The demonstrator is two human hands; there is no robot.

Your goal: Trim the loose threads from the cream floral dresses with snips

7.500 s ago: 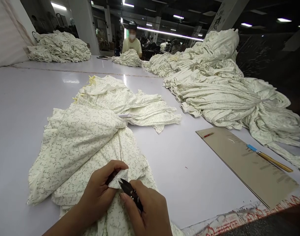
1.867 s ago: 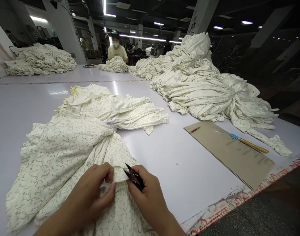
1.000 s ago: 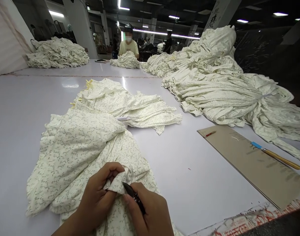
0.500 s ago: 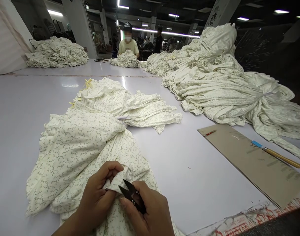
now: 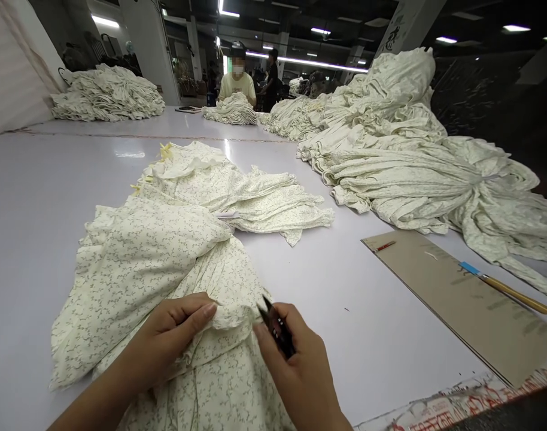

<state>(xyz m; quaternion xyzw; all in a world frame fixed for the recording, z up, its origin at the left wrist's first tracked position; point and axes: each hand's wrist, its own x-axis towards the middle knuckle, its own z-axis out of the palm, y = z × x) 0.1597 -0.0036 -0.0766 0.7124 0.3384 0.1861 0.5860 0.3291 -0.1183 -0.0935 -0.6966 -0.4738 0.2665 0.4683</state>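
Cream fabric with a small leafy print is heaped in front of me on the white table. My left hand is closed, pinching a gathered edge of this cloth between thumb and fingers. In my right hand is a pair of black thread snips, blades pointing up and left, just right of the held edge. The blades look slightly apart. Behind the near cloth, a bundle of the same fabric is bound by a pale tie.
Large piles of matching fabric stretch along the right. Another heap sits far left. A cardboard sheet at right bears a wooden-handled tool and a small red tool. Across the table sits a person behind a fabric pile.
The snips have moved right, away from the cloth beside my left fingers. My left hand has shifted slightly up and left, and the pinched fabric edge is now spread out between the hands.
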